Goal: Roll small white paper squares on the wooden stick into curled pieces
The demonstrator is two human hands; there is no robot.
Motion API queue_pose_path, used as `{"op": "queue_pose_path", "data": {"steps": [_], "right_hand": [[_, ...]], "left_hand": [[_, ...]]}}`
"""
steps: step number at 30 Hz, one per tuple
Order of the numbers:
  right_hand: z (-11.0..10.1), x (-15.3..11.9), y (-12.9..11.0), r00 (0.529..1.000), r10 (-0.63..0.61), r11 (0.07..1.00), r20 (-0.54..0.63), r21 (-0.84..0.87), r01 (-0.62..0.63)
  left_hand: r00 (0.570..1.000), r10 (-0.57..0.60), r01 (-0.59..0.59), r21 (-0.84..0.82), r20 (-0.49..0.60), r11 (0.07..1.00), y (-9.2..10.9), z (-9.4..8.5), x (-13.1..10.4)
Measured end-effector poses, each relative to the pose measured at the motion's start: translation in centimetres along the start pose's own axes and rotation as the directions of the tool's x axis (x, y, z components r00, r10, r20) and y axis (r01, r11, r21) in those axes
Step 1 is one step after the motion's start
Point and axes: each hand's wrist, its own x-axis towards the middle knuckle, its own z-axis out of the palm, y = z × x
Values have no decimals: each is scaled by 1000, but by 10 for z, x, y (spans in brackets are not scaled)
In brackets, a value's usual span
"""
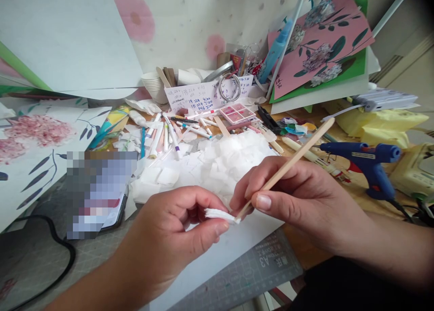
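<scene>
Between the thumb and fingers of my left hand (183,229) is a small folded wad of white tissue paper (217,214), its layered edge facing left. My right hand (288,193) grips a flat wooden stick (294,159) that slants up to the right. The stick's lower end meets the narrow right tip of the tissue, close to my right fingertips. Exactly how tip and stick touch is partly hidden by the fingers. Behind both hands lies a loose heap of white tissue pieces (233,155) on white paper (233,247).
A grey cutting mat (251,270) lies under the paper. On the left are a phone (117,214) and a black cable (64,247). Several markers (172,134) and a palette (237,114) lie behind the heap. A blue glue gun (366,159) stands at right, near flower pictures (318,53).
</scene>
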Motion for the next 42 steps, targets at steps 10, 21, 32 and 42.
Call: {"op": "queue_pose_path", "data": {"steps": [10,21,32,42], "right_hand": [[-1,1,1,1000,8,1000,-3,2,-8],[1,2,1,1000,-10,999,8,-48,10],[4,5,3,997,-69,997,-36,-28,68],[3,6,6,997,-66,998,-28,9,67]], "left_hand": [[992,-100,83,-206,-75,975,7,9,7],[998,-57,50,-350,-10,936,-4,6,1],[995,-94,99,-390,31,916,-5,5,-5],[995,-100,101,-251,19,963,-8,5,-3]]}}
